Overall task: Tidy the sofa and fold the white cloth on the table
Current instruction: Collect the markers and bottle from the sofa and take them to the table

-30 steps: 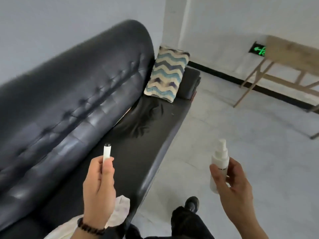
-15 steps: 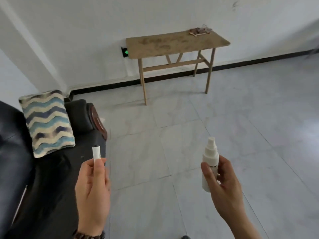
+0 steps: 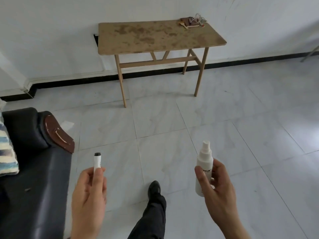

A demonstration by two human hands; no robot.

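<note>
My left hand (image 3: 88,194) holds a white marker (image 3: 97,161) with a black tip upright, low in the middle of the view. My right hand (image 3: 218,190) grips a white spray bottle (image 3: 204,163) upright, nozzle on top. The black leather sofa (image 3: 34,178) fills the lower left, its armrest end capped in brown. A wavy-striped cushion (image 3: 6,152) leans at the left edge. The wooden table (image 3: 158,37) stands against the far wall, well ahead of both hands. No white cloth shows in view.
Small items and a tangle of wire (image 3: 194,22) lie at the table's back right corner. My dark shoe and trouser leg (image 3: 153,204) step onto the pale tiled floor (image 3: 241,126) between sofa and table. A black skirting runs along the white wall.
The view has swung right, away from the sofa, and closer to the wooden table. Both hands keep their grip on the marker and the spray bottle. A foot has stepped forward.
</note>
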